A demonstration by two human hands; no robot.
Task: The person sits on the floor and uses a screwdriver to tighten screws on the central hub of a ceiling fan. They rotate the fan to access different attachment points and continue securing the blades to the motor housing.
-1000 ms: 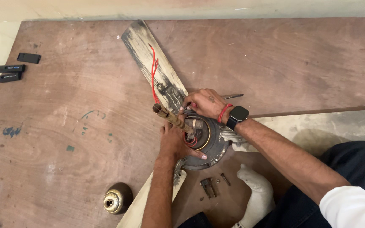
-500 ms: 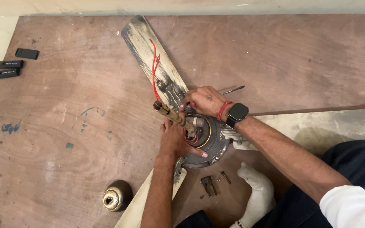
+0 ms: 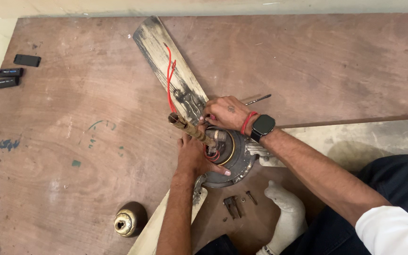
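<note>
Ceiling fan motor housing [image 3: 234, 158] lies on the brown plywood board [image 3: 95, 141], approx. centre-right. Its open top holds a copper-coloured ring and red wiring at the hub; the brass down-rod [image 3: 191, 130] rises from the hub and tilts up-left.

Left hand [image 3: 195, 158]: palm flat on the housing's left side, fingers spread over the rim, thumb near the rod base. Not closed around anything; it presses rather than grips.

Right hand [image 3: 225, 113]: fingers curled shut at the rod's base end, just above the housing. What exactly the fingertips pinch cannot be told; it is hidden by the knuckles. Wrist carries a red band and a black watch.

Red wire [image 3: 169, 80] runs from the hub up along the dirty far blade [image 3: 166, 66]. A second blade [image 3: 157, 226] extends lower-left under the left forearm.

Surroundings: brass cup-shaped canopy [image 3: 125, 222] stands open end up at lower-left, well apart. Small screws and metal clips [image 3: 234, 205] lie just below the housing. Screwdriver [image 3: 257, 99] sits behind the right hand. Three black pieces [image 3: 12, 73] lie at far left.
</note>
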